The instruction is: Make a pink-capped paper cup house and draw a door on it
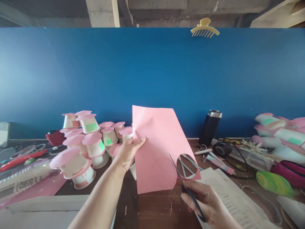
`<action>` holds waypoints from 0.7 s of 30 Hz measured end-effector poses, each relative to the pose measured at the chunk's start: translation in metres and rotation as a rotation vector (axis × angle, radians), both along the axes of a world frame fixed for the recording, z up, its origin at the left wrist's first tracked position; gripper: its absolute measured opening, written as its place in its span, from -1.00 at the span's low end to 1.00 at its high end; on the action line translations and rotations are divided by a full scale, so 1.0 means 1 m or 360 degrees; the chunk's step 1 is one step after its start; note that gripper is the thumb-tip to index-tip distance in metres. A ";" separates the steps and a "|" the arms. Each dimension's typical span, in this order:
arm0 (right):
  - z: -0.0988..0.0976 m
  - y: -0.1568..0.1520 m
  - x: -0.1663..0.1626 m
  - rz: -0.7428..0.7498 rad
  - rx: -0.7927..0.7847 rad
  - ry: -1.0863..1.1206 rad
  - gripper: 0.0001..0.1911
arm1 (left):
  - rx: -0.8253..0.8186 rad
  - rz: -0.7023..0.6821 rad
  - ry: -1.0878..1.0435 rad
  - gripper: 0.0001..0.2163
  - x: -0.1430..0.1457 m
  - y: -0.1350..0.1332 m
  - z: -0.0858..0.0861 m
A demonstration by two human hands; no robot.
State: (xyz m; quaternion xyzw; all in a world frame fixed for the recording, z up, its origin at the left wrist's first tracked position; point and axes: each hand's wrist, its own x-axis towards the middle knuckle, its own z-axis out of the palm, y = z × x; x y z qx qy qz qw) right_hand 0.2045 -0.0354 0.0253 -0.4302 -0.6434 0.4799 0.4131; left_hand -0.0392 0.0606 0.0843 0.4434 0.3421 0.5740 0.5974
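My left hand (130, 152) grips a pink sheet of paper (159, 136) by its left edge, thumb on the front face. The sheet stands upright above the table. A circle is drawn near its lower middle, and a round hole is cut out at the lower right. In my right hand (202, 200) is a pair of scissors with black handles (194, 198). Their blades lie at the paper beside the drawn circle, between it and the hole. Fingers partly cover the handles.
Paper cups with pink paper tops (91, 143) are stacked at the left, and more cups (283, 130) lie at the far right. A black bottle (210, 128) stands by the blue partition (152, 70). Printed papers (228, 200), tape and markers lie at the right.
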 end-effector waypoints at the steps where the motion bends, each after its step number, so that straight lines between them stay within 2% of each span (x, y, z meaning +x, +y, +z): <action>1: 0.000 0.000 0.000 -0.0003 0.0005 -0.0011 -0.71 | 0.0001 0.0002 0.0003 -0.71 0.000 0.000 0.000; 10: 0.007 0.000 -0.003 0.0060 0.0029 -0.0125 -0.72 | 0.0037 0.0057 0.0066 -0.73 -0.003 -0.001 0.002; 16: 0.002 0.000 -0.002 0.0036 0.0019 -0.0213 -0.73 | 0.0048 0.0085 0.0111 -0.74 -0.003 -0.002 0.004; 21: -0.003 0.001 -0.001 0.0132 0.0004 -0.0228 -0.74 | 0.0060 0.0145 0.0149 -0.79 -0.007 -0.001 0.002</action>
